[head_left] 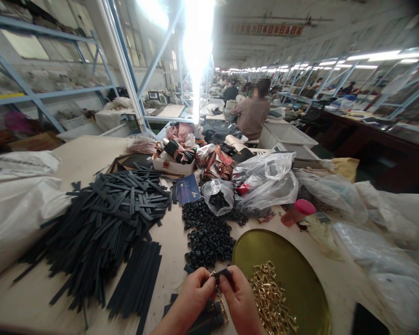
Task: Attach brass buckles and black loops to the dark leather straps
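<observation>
Both hands meet low in the middle of the head view. My left hand (195, 289) is closed in a pinch at a small gold buckle (212, 274). My right hand (238, 292) pinches a black strap (225, 273) whose end lies against the buckle; whether it passes through cannot be made out. Below my wrists lies a stack of black straps with gold buckles (207, 320), partly hidden by my arms. Right of my hands, many loose gold buckles (270, 298) lie on a round gold tray (296, 270). Beyond my fingers is a heap of small black loops (209, 239).
A large pile of loose black straps (115, 209) covers the left of the table, with a neater row of straps (136, 279) in front. Farther back are a blue booklet (189, 189), plastic bags (268, 181) and a pink-lidded jar (298, 212). A person (253, 114) sits beyond.
</observation>
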Available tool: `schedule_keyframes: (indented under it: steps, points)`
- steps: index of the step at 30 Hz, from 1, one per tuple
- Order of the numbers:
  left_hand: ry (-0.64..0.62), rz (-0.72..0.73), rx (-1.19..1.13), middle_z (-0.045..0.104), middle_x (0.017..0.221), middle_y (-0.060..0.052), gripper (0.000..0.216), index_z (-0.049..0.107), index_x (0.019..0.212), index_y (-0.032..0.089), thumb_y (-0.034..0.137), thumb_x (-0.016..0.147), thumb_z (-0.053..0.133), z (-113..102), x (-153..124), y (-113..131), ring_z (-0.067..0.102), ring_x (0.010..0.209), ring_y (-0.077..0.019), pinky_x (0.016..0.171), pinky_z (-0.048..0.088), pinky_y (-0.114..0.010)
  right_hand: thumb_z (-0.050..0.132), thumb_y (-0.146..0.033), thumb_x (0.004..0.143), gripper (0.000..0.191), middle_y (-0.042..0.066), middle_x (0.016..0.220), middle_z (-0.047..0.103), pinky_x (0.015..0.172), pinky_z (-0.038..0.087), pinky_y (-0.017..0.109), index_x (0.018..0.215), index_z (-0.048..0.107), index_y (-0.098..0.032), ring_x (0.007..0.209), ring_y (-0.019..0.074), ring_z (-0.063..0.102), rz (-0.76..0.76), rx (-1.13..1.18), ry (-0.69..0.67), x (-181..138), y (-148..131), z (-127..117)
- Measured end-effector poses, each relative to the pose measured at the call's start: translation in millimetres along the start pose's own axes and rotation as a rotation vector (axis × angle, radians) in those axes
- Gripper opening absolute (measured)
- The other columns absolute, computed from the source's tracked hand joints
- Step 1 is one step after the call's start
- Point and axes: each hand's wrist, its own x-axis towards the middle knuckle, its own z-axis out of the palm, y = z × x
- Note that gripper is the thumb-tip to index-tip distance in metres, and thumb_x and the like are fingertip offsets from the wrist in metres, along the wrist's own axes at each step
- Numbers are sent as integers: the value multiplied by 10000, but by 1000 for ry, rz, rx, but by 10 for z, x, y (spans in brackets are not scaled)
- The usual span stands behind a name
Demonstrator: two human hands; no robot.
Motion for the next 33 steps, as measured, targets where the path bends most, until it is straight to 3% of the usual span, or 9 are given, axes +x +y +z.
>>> schedule_keyframes:
  steps: [2,7,10,14,17,20,23,28,33]
  points:
    - [34,48,80,475,543,46,243,457,622,181,393,741,466,-12,-40,-8,424,535,-106,516,314,-214,649,-377,693,199,-5,634,551,600,391,254,642,580,-198,621,151,500,-48,-87,8,-15,22,-23]
    - [-27,38,181,478,518,61,246,449,632,179,394,731,513,-46,-77,-80,435,512,-98,491,320,-196,687,-428,634,297,-48,537,492,473,343,218,638,514,-187,490,104,438,218,148,-171,-20,77,-28]
    - [-50,-37,107,487,517,73,193,476,754,176,358,715,526,-43,-37,-160,435,443,-93,423,317,-187,663,-454,654,315,-50,539,501,468,337,202,662,512,-177,474,86,432,229,199,-258,-25,197,-28]
    - [-121,-17,60,523,574,60,259,502,949,173,322,737,489,-46,50,-251,463,455,-99,420,348,-187,487,-478,771,330,6,627,586,501,400,232,778,560,-156,518,122,525,246,-84,-379,131,470,-129]
    - [-58,-43,110,473,517,64,205,525,823,160,336,766,438,-75,144,-304,407,422,-86,407,318,-184,435,-413,800,281,32,662,600,560,428,272,739,552,-165,584,166,564,214,-383,-262,458,679,-260]
    - [4,-93,111,439,495,77,208,494,789,167,358,769,416,-100,254,-344,363,389,-79,378,284,-182,474,-272,777,128,57,769,599,739,399,311,703,535,-187,803,218,560,166,-541,-118,840,841,-318]
    - [8,-118,107,423,475,84,198,471,768,180,366,768,403,-115,349,-367,340,374,-82,369,264,-187,495,-134,730,72,93,841,600,813,347,346,703,545,-178,900,255,538,161,-661,-56,1100,956,-257]
    - [63,-110,109,428,459,81,182,464,733,189,358,767,407,-184,452,-376,374,391,-99,408,285,-204,473,-62,704,129,131,839,615,787,347,347,677,549,-163,911,271,544,196,-697,-43,1223,999,-193]
    - [127,-83,89,411,463,86,191,453,708,189,362,773,404,-208,591,-355,379,405,-93,438,297,-205,498,-272,748,111,31,677,616,601,400,270,725,568,-188,674,191,573,226,-486,-161,1155,766,-236]
